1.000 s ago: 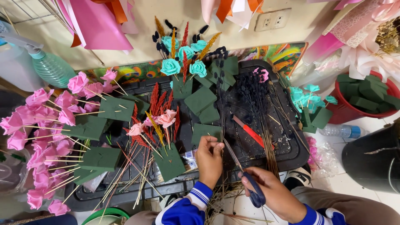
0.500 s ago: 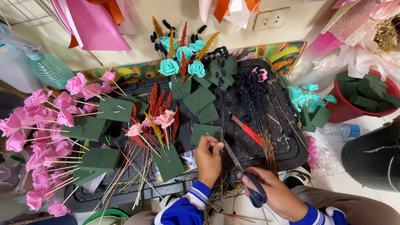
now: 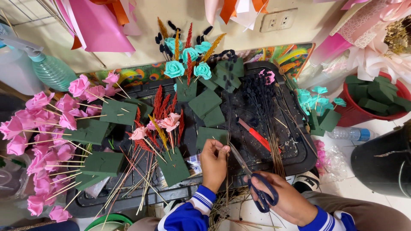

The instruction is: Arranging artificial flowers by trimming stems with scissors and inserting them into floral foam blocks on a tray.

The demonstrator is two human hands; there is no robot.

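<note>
1. I note the left hand [image 3: 214,164] at 6 o'clock, fingers pinched shut around a thin dark dried stem [image 3: 227,179] that runs straight down past the wrist.
2. The right hand [image 3: 287,201] sits at 5 o'clock, fingers threaded through the handles of blue-handled steel scissors [image 3: 250,177]; the blades are slightly parted, tips pointing to 11 o'clock and lying just beside the stem.
3. A black plastic tray [image 3: 299,160] lies under both hands.
4. A dark green foam block [image 3: 212,136] lies at 12 o'clock from the left hand, near it.
5. Pink paper roses on wooden sticks [image 3: 38,128] fill 9 o'clock, well apart.
</note>
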